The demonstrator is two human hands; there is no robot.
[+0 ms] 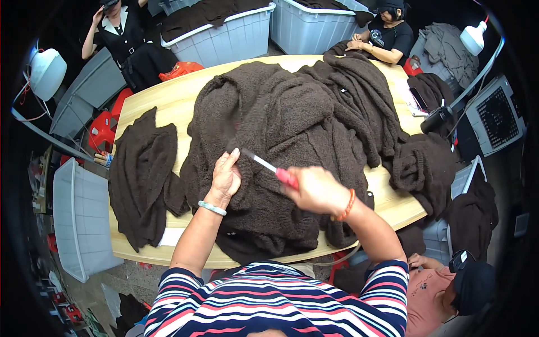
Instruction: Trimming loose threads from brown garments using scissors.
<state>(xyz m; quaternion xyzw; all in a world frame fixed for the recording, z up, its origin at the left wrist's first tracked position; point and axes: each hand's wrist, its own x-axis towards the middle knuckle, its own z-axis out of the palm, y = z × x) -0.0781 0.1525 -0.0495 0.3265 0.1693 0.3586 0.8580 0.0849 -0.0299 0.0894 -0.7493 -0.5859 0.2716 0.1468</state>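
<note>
A: How is the knit looking, and where is it lying?

B: The brown knit heap [292, 118] is lying beneath and beyond both hands. It is showing a coarse, fuzzy surface and is bunching into deep, uneven folds.

A: Which edges and open areas are showing?

B: The pale wood table [407, 210] is showing bare to the right of the right hand, past the heap's side, and in a narrow strip left of the left hand. Beyond that strip, a separate brown garment [143, 180] is covering the table's left end. Well to the right of the right hand, a brown bundle [424, 168] is sitting at the edge.

A: And the hands?

B: The left hand [226, 177] is pinching the heap's fabric between thumb and fingers. The right hand [317, 191] is gripping a pink-handled tool [287, 178] in curled fingers; its shaft is pointing toward the left fingertips. Blur is hiding the tip, so I cannot tell whether it is touching fabric.
</note>
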